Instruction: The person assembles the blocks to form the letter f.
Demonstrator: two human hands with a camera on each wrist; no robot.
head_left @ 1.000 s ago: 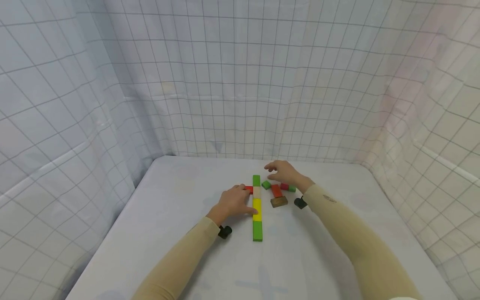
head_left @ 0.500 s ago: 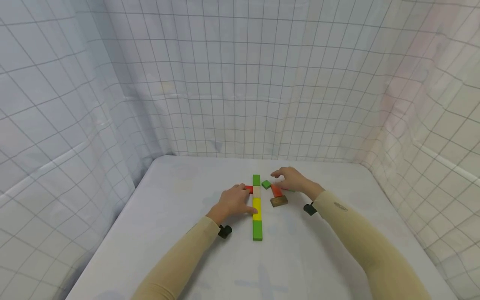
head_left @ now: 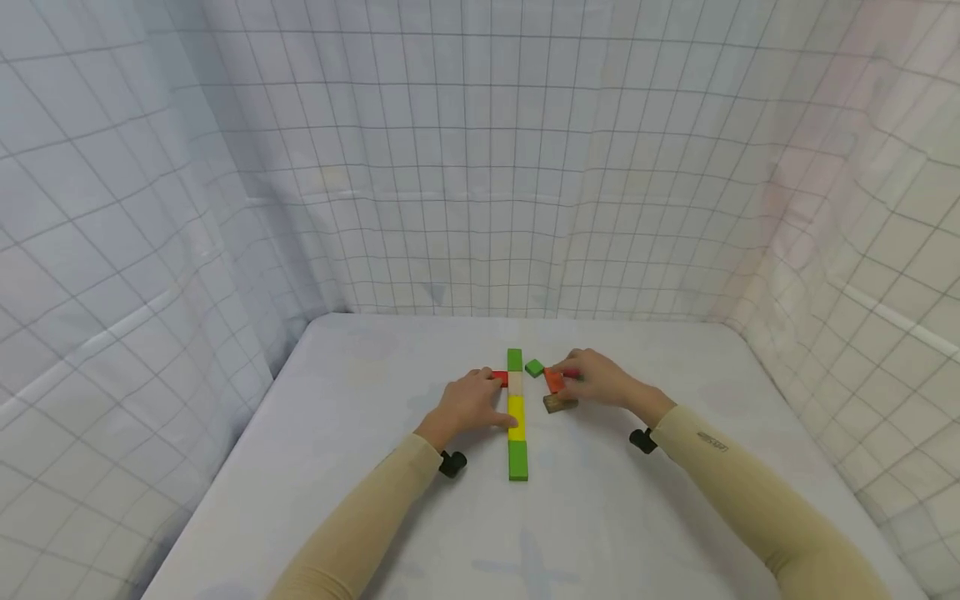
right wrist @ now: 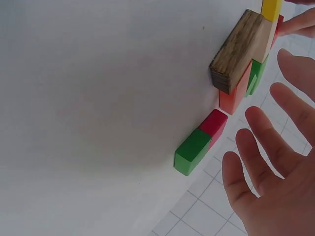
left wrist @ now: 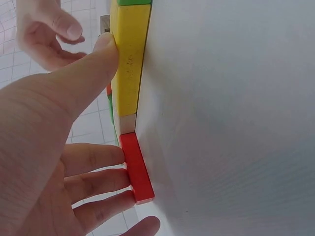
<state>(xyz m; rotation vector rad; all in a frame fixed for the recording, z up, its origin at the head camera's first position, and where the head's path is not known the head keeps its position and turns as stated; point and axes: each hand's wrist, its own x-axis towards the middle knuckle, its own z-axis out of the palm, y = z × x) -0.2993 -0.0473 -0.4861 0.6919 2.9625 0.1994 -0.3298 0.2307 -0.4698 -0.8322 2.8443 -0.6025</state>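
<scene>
Both unclenched, the left hand [head_left: 468,402] touches a red block [left wrist: 138,169], the right hand [head_left: 602,379] nears an orange block [right wrist: 236,94], well inside the side edges of the surface [head_left: 637,517].

Pale gridded cloth [head_left: 480,167] hangs behind the white table [head_left: 615,500] and along its left and right sides. Right of the table, the cloth shows faint pinkish patches.

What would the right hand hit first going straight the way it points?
Likely the orange block, close in front of the right hand in the head view; the small green block lies beyond. Height is unclear, so it might pass above.
</scene>
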